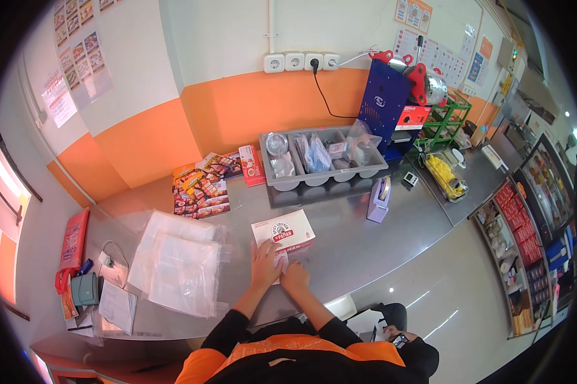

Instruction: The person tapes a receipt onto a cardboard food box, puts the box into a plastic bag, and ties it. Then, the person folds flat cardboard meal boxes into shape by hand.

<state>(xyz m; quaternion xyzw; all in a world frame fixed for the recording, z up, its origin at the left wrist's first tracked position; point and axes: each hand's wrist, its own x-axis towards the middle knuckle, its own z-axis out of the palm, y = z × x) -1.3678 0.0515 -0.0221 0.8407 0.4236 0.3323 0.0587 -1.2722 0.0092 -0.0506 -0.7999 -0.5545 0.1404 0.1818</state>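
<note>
A white cardboard food box with red print lies on the steel table in front of me. From its near side a narrow white and red flap shows between my hands. My left hand rests on the near left part of the box, its fingers stretched out and apart. Beside it, my right hand is closed at the flap's right edge, fingers curled under and partly hidden. To the left lies a stack of clear plastic bags.
Behind the box stands a grey compartment tray with packets and lids. A purple tape dispenser stands to its right, near a blue machine. Printed leaflets lie at the back left. Below right, another person's hand is by a phone.
</note>
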